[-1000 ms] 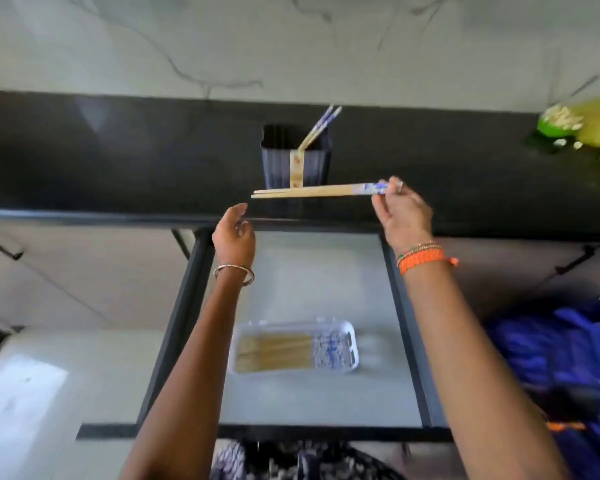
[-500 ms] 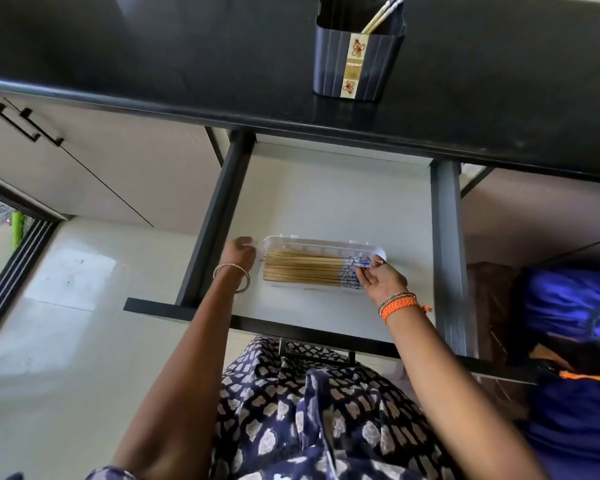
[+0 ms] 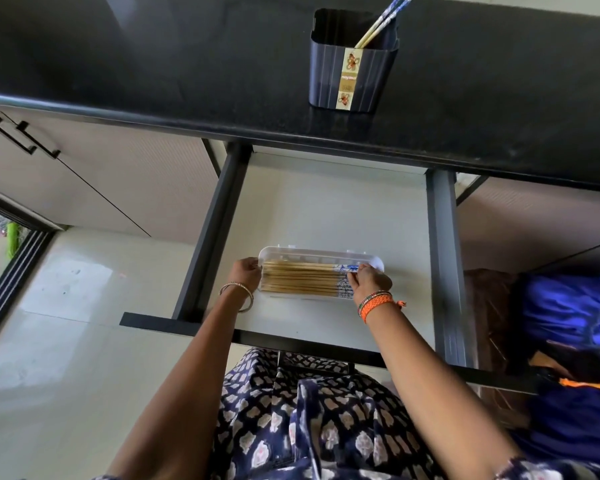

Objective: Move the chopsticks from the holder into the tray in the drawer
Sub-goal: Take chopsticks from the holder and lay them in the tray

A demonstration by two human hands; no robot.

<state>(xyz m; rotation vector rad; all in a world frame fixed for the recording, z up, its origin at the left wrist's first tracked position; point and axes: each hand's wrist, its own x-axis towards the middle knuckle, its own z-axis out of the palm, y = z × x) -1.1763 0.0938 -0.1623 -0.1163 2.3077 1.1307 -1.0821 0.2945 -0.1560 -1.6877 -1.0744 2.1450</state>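
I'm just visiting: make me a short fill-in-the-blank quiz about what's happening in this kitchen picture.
1. The clear tray lies in an open ____.
2. The dark holder stands on the black ____.
3. The chopsticks in the tray have their blue patterned ends toward the person's ____ hand.
4. The left hand touches the tray's ____ end.

Missing words: drawer; counter; right; left

A black desk (image 3: pixel 153 64) ran across the view beyond both hands, and a dark ribbed holder (image 3: pixel 352 77) stood upright on it, up past the right hand (image 3: pixel 369 282). Under its edge, an open drawer (image 3: pixel 326 209) had a pale floor. A clear tray (image 3: pixel 321 252) lay directly on that floor, between the left hand (image 3: pixel 246 273) and the right hand.
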